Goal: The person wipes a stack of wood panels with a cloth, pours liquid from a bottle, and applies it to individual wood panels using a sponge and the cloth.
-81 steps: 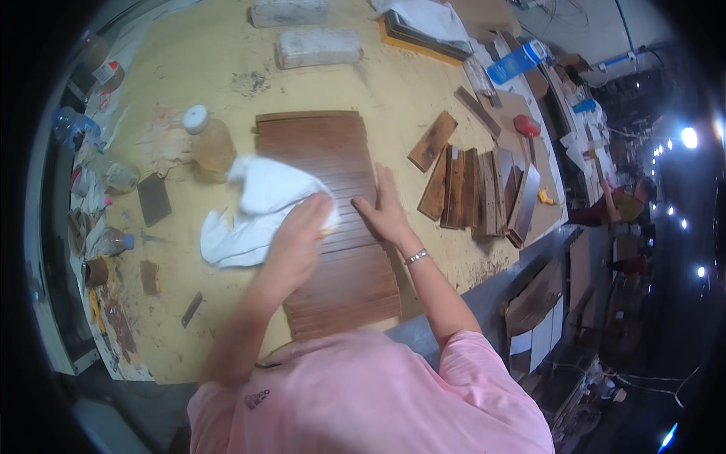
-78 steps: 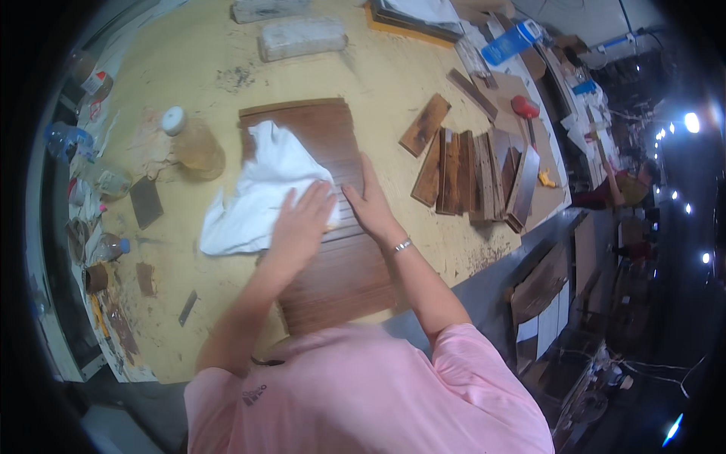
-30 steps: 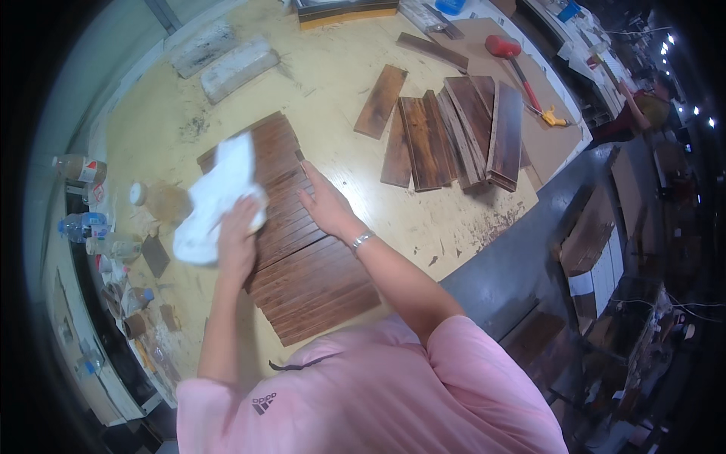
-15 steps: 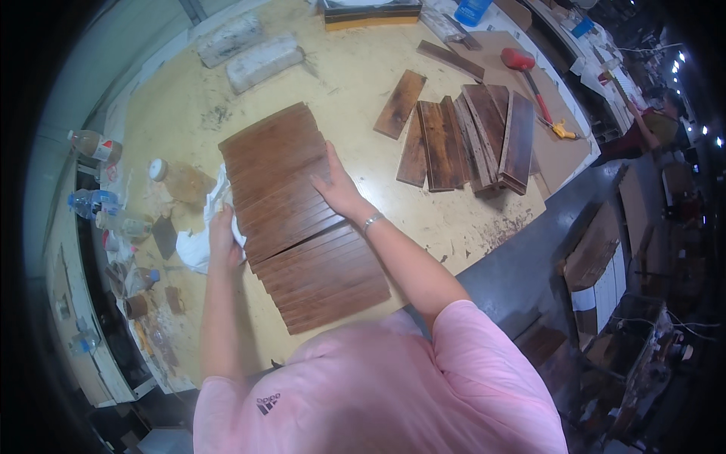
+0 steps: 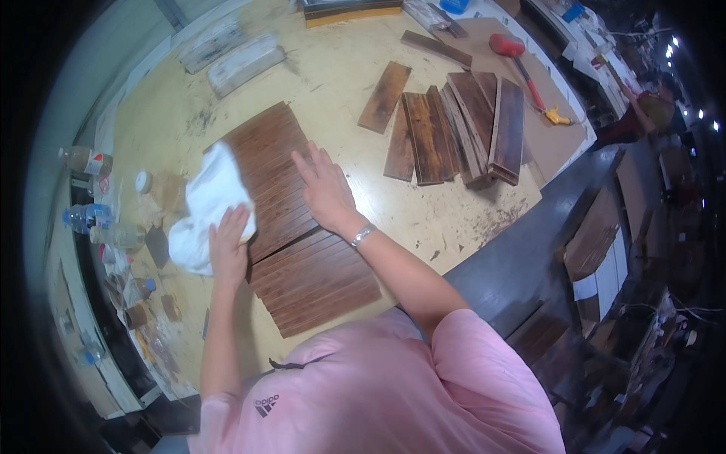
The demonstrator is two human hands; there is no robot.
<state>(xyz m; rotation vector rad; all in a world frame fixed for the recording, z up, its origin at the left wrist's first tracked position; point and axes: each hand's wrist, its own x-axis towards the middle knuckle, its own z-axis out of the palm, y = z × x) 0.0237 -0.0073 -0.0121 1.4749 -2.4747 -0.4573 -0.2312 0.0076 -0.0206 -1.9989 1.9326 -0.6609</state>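
Note:
Narrow brown wood strips (image 5: 318, 284) lie side by side on the table in two blocks, with a dark gap slanting between them. A white cloth (image 5: 217, 189) covers the left edge of the far block. My left hand (image 5: 230, 238) holds the cloth's near right part, fingers extended over it; the thumb side is partly hidden. My right hand (image 5: 327, 189) rests on the right edge of the far block, open, its fingers stretched out and pointing away from me.
Several loose dark boards (image 5: 431, 140) lie at the right, near a red-headed mallet (image 5: 507, 45). Two wrapped whitish blocks (image 5: 246, 64) are at the far left. Bottles and a jar (image 5: 144, 181) line the left edge. A person (image 5: 654, 110) is at far right.
My left hand has brought the cloth up from beside the strips onto their left edge. My right hand has flattened and shifted slightly left. The strips look slightly straighter and closer together.

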